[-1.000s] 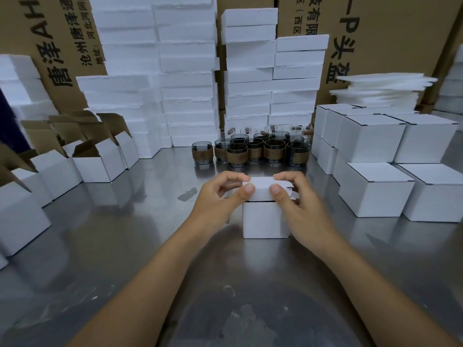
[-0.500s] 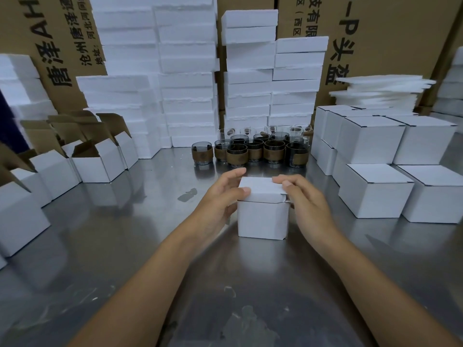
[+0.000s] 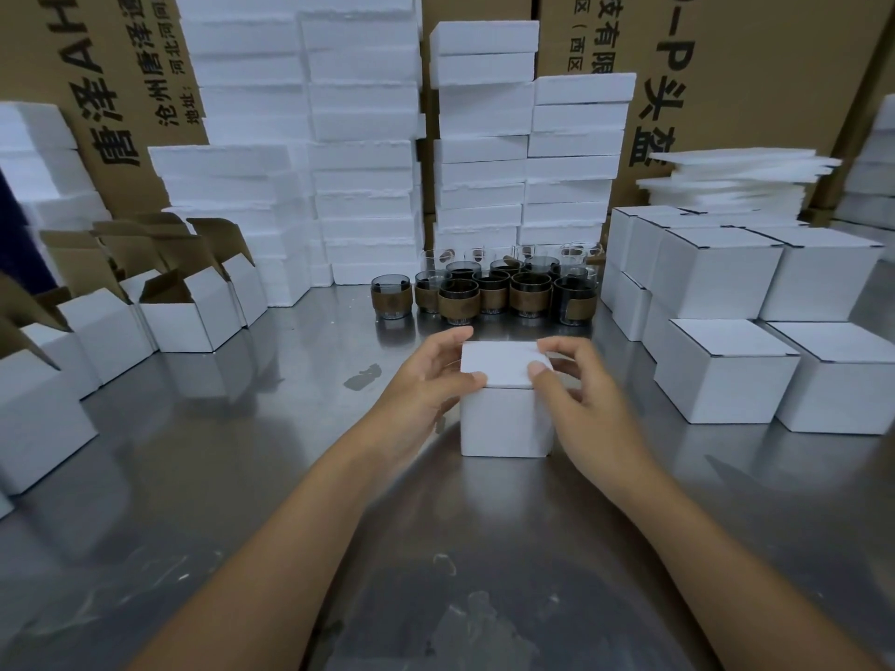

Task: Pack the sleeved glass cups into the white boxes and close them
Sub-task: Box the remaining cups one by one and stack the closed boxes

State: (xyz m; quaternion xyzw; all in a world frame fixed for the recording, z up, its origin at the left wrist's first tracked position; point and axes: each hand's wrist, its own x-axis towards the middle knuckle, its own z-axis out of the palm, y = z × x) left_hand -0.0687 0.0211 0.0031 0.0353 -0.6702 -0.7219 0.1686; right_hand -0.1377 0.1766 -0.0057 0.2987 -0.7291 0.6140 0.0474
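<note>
On the counter (image 3: 242, 452), your left hand (image 3: 426, 385) and right hand (image 3: 576, 394) pinch the lid (image 3: 499, 363) of the white box (image 3: 506, 423), fingers (image 3: 562, 348) clamped on its edges, likely seating it squarely.

Box (image 3: 506, 418) contents hidden under lid (image 3: 501, 363), rear cups (image 3: 460, 269) occluded, L-edge boxes (image 3: 34, 418) cropped.

Desk (image 3: 242, 477): reflective metal surface with a dark smear (image 3: 363, 377) near the middle.
Foam blocks (image 3: 358, 152): white, stacked in columns along the far edge.
Foam sheets (image 3: 736, 176): thin, loosely piled, far right.
Cartons (image 3: 775, 65): brown with black print, behind the stacks.
</note>
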